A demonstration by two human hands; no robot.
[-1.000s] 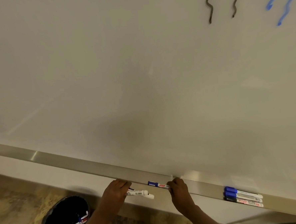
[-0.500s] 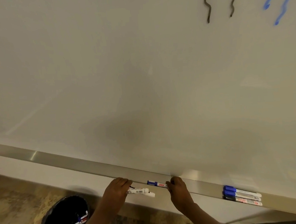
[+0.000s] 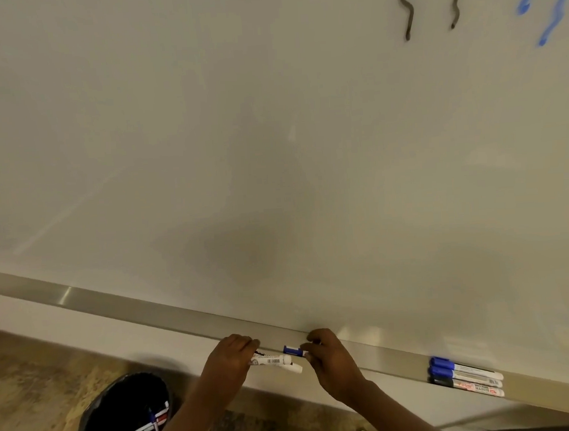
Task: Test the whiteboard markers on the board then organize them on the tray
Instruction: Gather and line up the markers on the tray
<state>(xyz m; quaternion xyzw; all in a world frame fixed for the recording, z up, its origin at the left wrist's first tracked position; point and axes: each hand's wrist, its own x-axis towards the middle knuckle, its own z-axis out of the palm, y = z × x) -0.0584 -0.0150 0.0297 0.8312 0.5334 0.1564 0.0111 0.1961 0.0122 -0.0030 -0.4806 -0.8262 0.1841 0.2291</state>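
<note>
The blue marker (image 3: 293, 350) on the tray (image 3: 149, 310) is sliding further into the pinch of the right hand (image 3: 328, 359), only its cap showing now, so a pickup for testing is probably starting. The left hand (image 3: 230, 360) is gripping two white markers (image 3: 275, 362) beside it.

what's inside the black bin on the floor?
Several markers lie heaped in the black bin, toward its right side: white barrels, blue and red parts. The rest of the inside is too dark to read and the frame edge cuts off its bottom; no sure count.
</note>
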